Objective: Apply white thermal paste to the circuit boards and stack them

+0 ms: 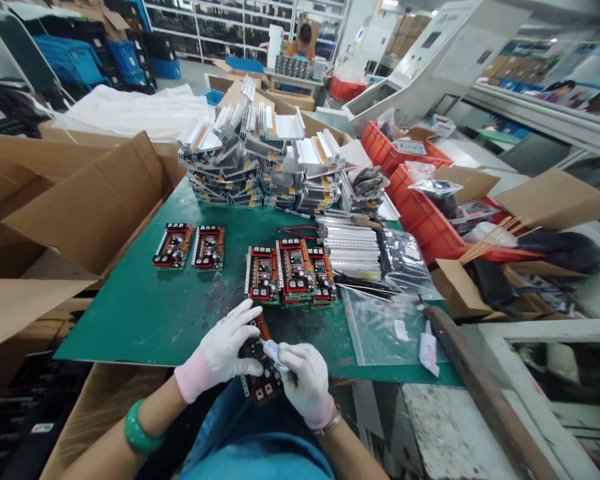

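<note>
In the head view, angled inward at the forearms [167, 413]: gripping a black-and-red circuit board [266, 391] in the white-gloved left hand [227, 350], at the near edge of the green tabletop [130, 320]; pinching a small white tube [275, 353] over it in the white-gloved right hand [306, 381]. Piled behind with silver metal profiles [230, 163]; flanked by brown cardboard boxes [90, 207].

Green tabletop [130, 323]: bare toward the near left, dark marks near the middle.
Left: two circuit boards [173, 246], side by side, slightly apart.
Middle: a cluster of circuit boards [296, 270], some overlapping.
Far side: a tall, uneven pile of silvery metal profiles [275, 163].
Right: ribbed metal bars [351, 243] in a row, a black plastic-wrapped packet [405, 257] beside them.
Near right: a clear plastic bag [375, 333], lying flat; a white tube [429, 350] near the edge.
</note>
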The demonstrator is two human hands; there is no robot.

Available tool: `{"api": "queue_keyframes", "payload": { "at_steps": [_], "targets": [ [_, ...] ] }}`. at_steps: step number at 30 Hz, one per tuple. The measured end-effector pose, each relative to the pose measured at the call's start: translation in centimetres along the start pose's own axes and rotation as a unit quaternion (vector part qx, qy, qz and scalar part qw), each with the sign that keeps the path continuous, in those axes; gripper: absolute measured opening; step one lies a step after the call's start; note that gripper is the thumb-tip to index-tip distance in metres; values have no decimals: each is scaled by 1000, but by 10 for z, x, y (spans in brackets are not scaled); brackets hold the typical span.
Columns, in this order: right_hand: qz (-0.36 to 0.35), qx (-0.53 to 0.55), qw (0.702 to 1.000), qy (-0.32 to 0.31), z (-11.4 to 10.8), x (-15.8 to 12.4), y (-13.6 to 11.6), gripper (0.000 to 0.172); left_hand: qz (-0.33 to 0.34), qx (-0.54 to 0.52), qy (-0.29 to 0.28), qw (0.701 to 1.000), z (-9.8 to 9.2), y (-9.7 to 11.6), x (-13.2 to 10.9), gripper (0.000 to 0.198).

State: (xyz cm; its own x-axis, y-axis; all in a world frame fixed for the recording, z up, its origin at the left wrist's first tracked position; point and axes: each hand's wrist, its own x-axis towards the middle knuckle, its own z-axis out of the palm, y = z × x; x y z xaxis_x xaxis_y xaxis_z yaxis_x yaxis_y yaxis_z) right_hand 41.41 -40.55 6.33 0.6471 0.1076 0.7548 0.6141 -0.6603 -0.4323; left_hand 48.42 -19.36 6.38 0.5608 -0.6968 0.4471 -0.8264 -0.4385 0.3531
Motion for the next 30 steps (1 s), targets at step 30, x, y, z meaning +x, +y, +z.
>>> {"api": "queue_keyframes", "payload": {
  "at_steps": [30],
  "targets": [
    [202,44,977,46,-12,-27,-6,12,18,19,-29,999,5,29,-10,80]
  ]
}}
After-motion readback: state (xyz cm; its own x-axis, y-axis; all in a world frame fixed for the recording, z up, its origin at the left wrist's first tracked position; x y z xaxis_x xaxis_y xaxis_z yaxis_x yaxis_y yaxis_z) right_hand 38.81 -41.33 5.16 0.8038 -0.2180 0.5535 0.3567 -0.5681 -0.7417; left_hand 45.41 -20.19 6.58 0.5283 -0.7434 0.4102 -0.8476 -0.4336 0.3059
